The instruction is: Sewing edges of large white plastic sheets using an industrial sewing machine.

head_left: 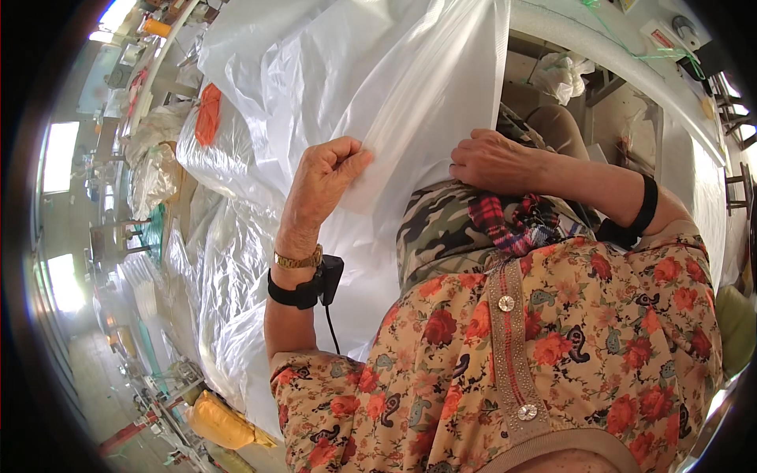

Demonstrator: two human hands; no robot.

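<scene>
Two hands pinch one edge of the white plastic sheet [371, 87], which drapes from the lap up across the table [623, 55]. Our left hand [327, 177] is closed, thumb against fingers on the film; our right hand [493, 162] curls over it, fingertips hidden. We judge the thin film could slip or tear if pulled unevenly. Whether the edge is one layer or two, we can't tell; the lap under the camouflage cloth [438, 229] is covered.
</scene>
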